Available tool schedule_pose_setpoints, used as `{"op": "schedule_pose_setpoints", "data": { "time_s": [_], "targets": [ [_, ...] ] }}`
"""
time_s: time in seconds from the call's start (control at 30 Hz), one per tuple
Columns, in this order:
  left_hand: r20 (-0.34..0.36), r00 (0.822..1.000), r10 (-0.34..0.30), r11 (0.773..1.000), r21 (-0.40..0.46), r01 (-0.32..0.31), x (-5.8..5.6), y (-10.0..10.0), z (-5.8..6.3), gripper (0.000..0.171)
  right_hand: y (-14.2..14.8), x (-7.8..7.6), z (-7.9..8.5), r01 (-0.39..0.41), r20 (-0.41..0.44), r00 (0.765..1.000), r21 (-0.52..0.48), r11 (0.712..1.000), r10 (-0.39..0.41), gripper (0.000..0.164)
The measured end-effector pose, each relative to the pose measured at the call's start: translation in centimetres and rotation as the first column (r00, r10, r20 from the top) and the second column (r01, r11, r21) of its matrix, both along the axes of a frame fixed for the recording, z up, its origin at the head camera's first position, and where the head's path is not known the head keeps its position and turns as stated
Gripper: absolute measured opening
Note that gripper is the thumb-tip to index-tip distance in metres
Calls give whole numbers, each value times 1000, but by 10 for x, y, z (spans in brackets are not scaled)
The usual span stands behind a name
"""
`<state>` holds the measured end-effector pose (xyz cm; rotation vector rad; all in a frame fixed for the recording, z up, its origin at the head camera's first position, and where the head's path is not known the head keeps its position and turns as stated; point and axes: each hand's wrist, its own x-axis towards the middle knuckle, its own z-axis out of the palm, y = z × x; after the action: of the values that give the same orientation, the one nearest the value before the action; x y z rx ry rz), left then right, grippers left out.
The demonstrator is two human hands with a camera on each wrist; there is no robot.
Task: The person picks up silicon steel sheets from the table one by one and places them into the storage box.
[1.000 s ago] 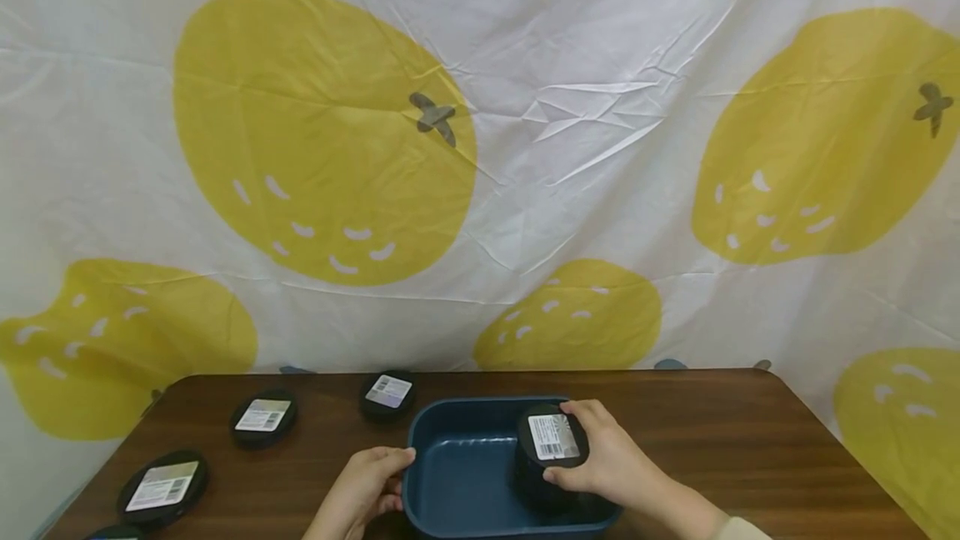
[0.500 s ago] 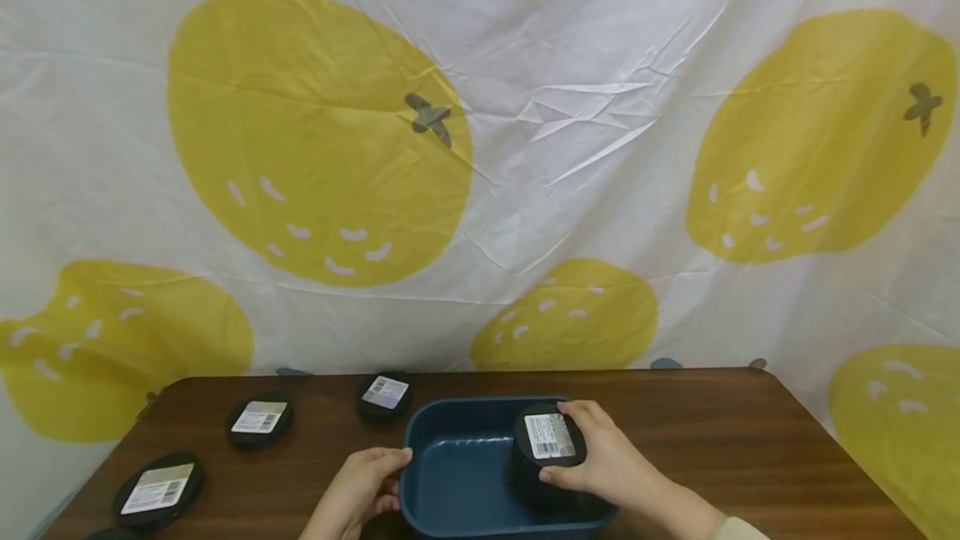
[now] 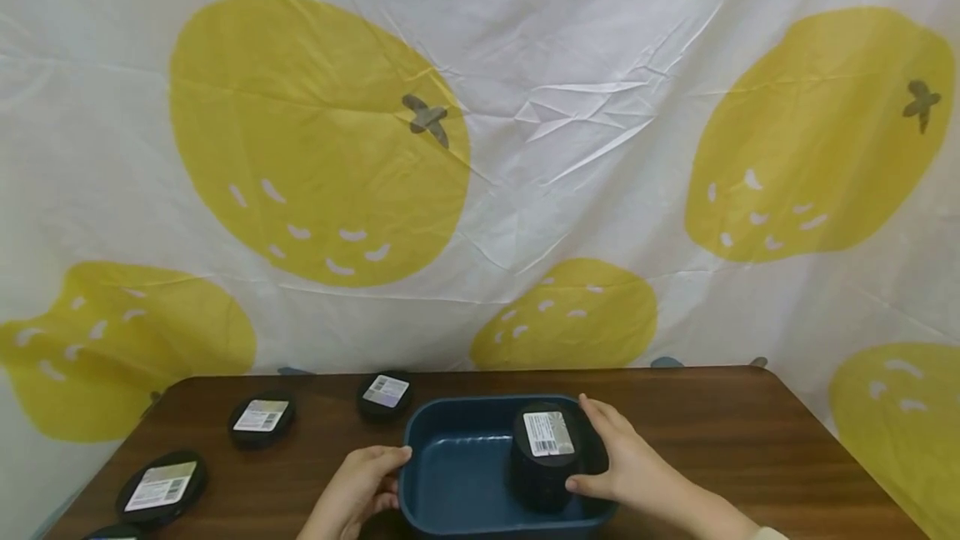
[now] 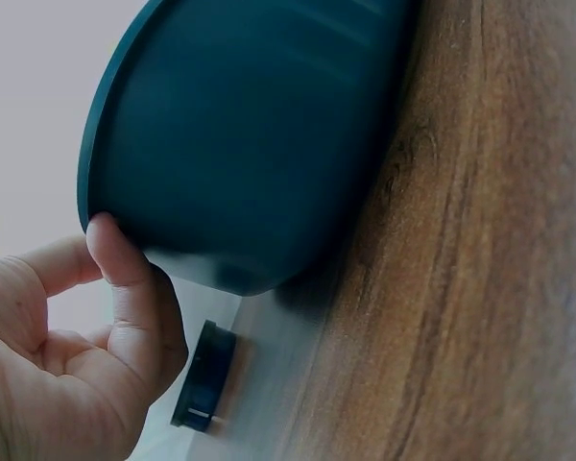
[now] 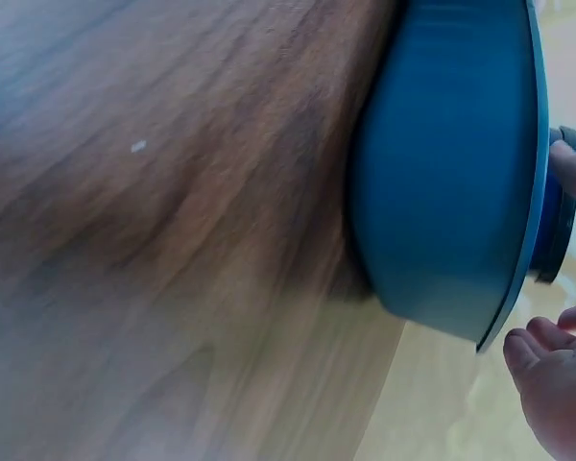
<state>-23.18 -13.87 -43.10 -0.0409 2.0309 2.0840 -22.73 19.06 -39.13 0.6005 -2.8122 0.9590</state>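
A dark blue rectangular tub [image 3: 465, 482] stands on the table. Inside its right half sits a round black container [image 3: 551, 473], or a stack of them, with a white barcode label on top. My left hand [image 3: 360, 482] pinches the tub's left rim between thumb and fingers; the left wrist view shows this grip on the tub wall [image 4: 230, 144]. My right hand [image 3: 630, 465] is spread beside the black container, above the tub's right side, its thumb close to the container's side. Whether the thumb touches it I cannot tell. The right wrist view shows the black top [image 5: 557, 230] rising above the rim.
Several round black labelled pieces lie on the wooden table [image 3: 720, 432]: one at the back [image 3: 385, 397], one further left [image 3: 262, 417], one nearer the left edge [image 3: 161, 488], and another cut off by the bottom edge [image 3: 114, 533]. A lemon-printed cloth [image 3: 525, 190] hangs behind.
My right hand has let go of the black container, its fingers spreading and moving right. The container stays in the tub. My left hand still holds the rim.
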Motion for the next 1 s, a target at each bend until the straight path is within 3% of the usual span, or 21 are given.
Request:
{"op": "schedule_pose_setpoints", "data": {
  "time_s": [0.1,0.33,0.53,0.73,1.0],
  "targets": [
    [0,1000,1,1000,-5,-1,0,0,1,29,7,3,-1,-11,-29,1000,19,1000,11,94],
    [12,1000,14,1000,-5,-14,0,-1,1,29,14,8,-2,11,-2,1000,9,1000,-11,84],
    [15,1000,21,1000,-3,-21,-1,0,1,30,19,10,-3,63,-44,997,22,998,-62,57],
    [17,999,33,999,-14,-33,-1,1,2,31,17,10,-7,148,86,986,-34,988,-145,49],
    [20,999,50,998,-40,-49,-1,3,4,29,21,13,-8,134,258,965,-311,941,-52,34]
  ]
}}
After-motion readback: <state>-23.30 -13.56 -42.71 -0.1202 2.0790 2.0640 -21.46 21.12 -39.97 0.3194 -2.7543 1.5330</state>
